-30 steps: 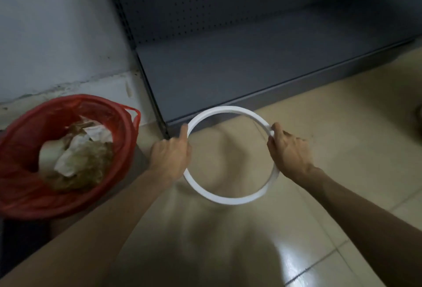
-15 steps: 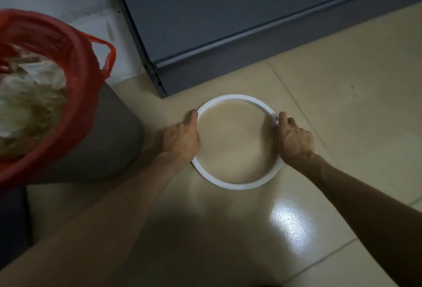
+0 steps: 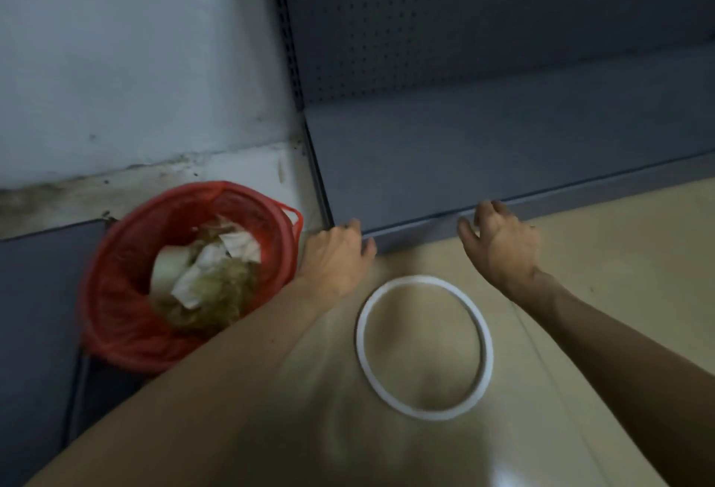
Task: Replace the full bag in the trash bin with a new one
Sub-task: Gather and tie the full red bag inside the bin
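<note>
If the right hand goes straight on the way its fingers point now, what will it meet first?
Probably the front edge of the grey shelf base: the right hand points up and away toward it, with nothing visible between. Depth is unclear.

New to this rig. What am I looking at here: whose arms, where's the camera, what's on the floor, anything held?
No machine here: a person's two bare arms, filmed by one wide-angle camera worn on the head, looking forward and down. The left hand and right hand both hang open above the floor and hold nothing. A white ring lies flat on the tiled floor between the arms. At left stands the trash bin, lined with a red bag full of paper waste. Behind is an empty grey shelf.
</note>
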Demonstrator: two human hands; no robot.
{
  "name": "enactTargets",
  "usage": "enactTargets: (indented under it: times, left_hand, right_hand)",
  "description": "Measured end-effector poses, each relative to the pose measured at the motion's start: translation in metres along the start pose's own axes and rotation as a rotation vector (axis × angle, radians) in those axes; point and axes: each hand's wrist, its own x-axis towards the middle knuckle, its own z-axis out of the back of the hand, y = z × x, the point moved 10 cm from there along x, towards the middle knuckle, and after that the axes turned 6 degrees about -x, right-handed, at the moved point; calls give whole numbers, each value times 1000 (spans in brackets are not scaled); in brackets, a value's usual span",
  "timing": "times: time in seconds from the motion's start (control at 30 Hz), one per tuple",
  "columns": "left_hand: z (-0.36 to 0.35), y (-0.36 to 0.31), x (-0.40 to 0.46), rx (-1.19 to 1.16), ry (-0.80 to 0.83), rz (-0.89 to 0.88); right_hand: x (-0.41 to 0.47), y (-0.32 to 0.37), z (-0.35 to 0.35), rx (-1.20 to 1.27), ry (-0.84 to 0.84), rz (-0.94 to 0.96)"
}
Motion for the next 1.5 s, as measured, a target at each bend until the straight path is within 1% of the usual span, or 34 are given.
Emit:
enactTargets:
  times: [0.1,0.2,0.33,0.5,0.6,0.7,0.83,0.9,1.03,1.1,1.17,1.23,1.33,1.5]
  left_hand:
    - [57,6,2,-72,-106,24]
    - [114,27,-4,-74,-217,40]
    - [170,90,-27,-42,-302,121]
    - [196,191,-91,42,-342,311]
    - [186,238,-133,120,-297,417]
    - [163,274,-162,167,-233,503]
    - [126,303,-180,19,-181,562]
    - [108,308,-183,-159,-155,578]
    - [77,304,-179,-579,-98,577]
    - [66,305,-179,-792,-65,627]
    - [59,306,-183,-926,-39,688]
    - [58,309,-185,-953,-41,724]
    - [67,314,-188,-925,-102,742]
    - [94,326,-194,-773,-284,788]
  right_hand:
    - [20,45,39,38,-55,89]
    - [29,97,65,92,-68,199]
    - [25,167,76,134,-46,327]
    - [11,246,64,170,16,490]
    - [3,276,43,197,76,543]
    - [0,285,21,203,105,563]
    - [-2,283,-3,278,215,512]
    - [-2,284,-13,372,294,475]
    - [-2,284,-19,574,393,447]
    - [-1,284,-23,653,445,420]
    - [-4,284,-27,688,480,405]
    - [-5,285,-28,710,485,395]
    - [-5,283,-23,711,460,391]
    - [-5,279,-7,685,372,407]
